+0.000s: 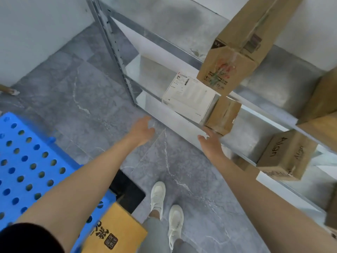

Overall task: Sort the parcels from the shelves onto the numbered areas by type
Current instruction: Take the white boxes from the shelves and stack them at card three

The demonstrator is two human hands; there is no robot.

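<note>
I read both hands as reaching toward the lower shelf of the rack [114,52], with bare forearms stretched forward

1. Left hand [141,131]: fingers relaxed and slightly spread, holding nothing. It hangs over the floor [87,84], just in front of the shelf's front edge and to the lower left of the white box [188,98], apart from it.
2. Right hand [211,143]: fingers straight and held together, holding nothing. Its fingertips [208,131] lie at the lower corner of the small box [224,115]; I cannot tell whether they touch it.
3. White box: lies flat on the lower shelf, label facing up, between the two hands and beyond them. The small box stands just beside it on its right, touching or nearly so.
4. Tall box [237,48]: brown, on the shelf above, overhanging the white box in this view.
5. Align box [286,155]: brown, further right on the rack, well apart from the right hand.

Behind the left arm, a blue perforated pallet [18,152] carries a yellow box [116,232] at its near corner. My view also shows two white shoes [158,196] on the floor between the arms
</note>
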